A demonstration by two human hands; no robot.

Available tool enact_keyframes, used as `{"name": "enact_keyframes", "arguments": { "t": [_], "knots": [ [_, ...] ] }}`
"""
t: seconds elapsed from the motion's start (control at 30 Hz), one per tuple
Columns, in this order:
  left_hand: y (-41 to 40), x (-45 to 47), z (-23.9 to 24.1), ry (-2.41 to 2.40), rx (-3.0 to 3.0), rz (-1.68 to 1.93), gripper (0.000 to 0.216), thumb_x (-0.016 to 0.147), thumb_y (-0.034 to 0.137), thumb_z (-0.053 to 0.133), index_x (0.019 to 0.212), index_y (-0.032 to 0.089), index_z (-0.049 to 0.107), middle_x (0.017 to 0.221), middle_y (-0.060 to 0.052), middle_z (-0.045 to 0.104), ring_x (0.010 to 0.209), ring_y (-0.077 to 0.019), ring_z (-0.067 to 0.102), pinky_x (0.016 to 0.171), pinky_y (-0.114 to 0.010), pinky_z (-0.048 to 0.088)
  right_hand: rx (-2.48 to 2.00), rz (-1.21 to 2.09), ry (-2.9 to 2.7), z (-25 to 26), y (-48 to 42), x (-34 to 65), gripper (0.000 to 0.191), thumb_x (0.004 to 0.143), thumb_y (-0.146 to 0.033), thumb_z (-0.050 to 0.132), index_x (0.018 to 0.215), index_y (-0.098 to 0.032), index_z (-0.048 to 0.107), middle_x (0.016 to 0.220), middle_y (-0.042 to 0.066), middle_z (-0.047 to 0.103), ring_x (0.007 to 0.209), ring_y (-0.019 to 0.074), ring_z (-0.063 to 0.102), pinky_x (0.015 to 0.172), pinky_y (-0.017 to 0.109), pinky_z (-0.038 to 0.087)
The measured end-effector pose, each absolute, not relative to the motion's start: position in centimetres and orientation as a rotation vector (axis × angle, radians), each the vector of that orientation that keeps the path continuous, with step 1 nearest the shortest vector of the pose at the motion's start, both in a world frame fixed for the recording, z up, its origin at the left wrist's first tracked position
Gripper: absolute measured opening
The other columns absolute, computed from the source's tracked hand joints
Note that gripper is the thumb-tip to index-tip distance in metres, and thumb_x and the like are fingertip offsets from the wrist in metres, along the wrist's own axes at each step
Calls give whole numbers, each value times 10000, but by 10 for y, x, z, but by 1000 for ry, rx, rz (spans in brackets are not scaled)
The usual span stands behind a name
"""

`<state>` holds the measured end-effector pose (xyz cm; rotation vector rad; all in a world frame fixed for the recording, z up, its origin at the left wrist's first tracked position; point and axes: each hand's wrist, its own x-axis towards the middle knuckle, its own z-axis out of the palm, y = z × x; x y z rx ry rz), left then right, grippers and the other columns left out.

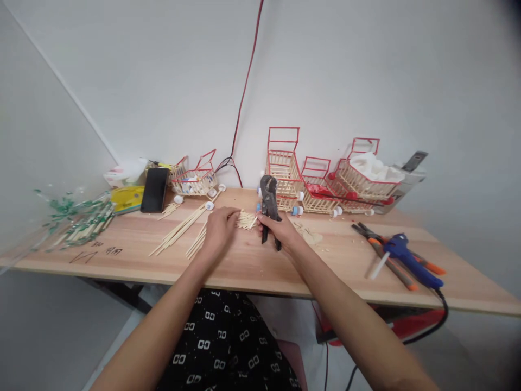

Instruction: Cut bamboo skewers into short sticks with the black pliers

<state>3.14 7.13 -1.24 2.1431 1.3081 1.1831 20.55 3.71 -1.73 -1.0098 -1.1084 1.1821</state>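
Note:
In the middle of the wooden table (pixel 334 258), my right hand (pixel 280 228) is closed round a black plier-like hand tool (pixel 269 198). The tool stands with its head up and its handles pointing down. By the right thumb, a pale stick end shows over a small pile of short wooden sticks (pixel 245 219); I cannot tell whether the thumb grips it. My left hand (pixel 221 229) rests at the left side of this pile, its fingers stretched towards it. Long bare sticks (pixel 179 231) lie on the table just left of that hand.
Several small stick-built carts with red trim (pixel 284 157) line the wall. At right lie a blue glue gun (pixel 407 260) and orange-handled pliers (pixel 376 247). A phone (pixel 154 190), a yellow packet (pixel 127 199) and green-wrapped sticks (pixel 91 220) are at left.

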Motion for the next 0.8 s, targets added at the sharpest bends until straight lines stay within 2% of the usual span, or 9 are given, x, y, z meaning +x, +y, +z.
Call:
{"name": "enact_keyframes", "arguments": {
  "t": [0.17,0.3,0.4,0.57,0.7,0.8],
  "knots": [
    [46,48,-15,925,1566,1070,278,721,369,668,846,125,715,719,-82,723,604,-174,627,588,-273,476,-1070,1071,-1209,-22,40,207,379,640,-506,740,714,-165,593,590,-17,567,520,119,527,522,260,463],
    [46,50,-13,901,1571,1105,208,702,340,665,722,134,692,653,-70,701,569,-156,613,575,-257,464,-1048,1053,-1302,-27,43,210,377,707,-530,692,676,-170,586,572,-5,561,528,128,530,521,261,455],
    [63,26,-3,1081,1789,1217,219,744,336,605,656,151,684,620,-49,685,565,-158,601,593,-261,451,-986,1128,-1281,-28,44,210,380,698,-536,703,711,-172,595,610,0,576,535,127,536,520,264,460],
    [106,-55,12,1711,2025,1470,259,783,333,565,831,156,749,835,-79,739,777,-225,654,721,-293,454,-977,1196,-1219,-25,45,209,414,641,-546,740,748,-171,602,620,-2,577,532,129,533,521,274,466],
    [128,-105,7,2204,2049,1141,271,787,306,568,905,159,763,913,-142,734,846,-292,647,684,-334,438,-979,1197,-1209,-24,44,209,405,658,-536,732,763,-165,610,632,-3,577,529,123,525,517,271,458],
    [132,-119,-4,2251,2014,994,293,801,296,545,949,158,757,949,-161,728,863,-307,642,679,-347,438,-965,1224,-1192,-22,42,209,397,668,-526,731,779,-164,613,643,-4,569,540,122,519,517,270,456]
  ]
}}
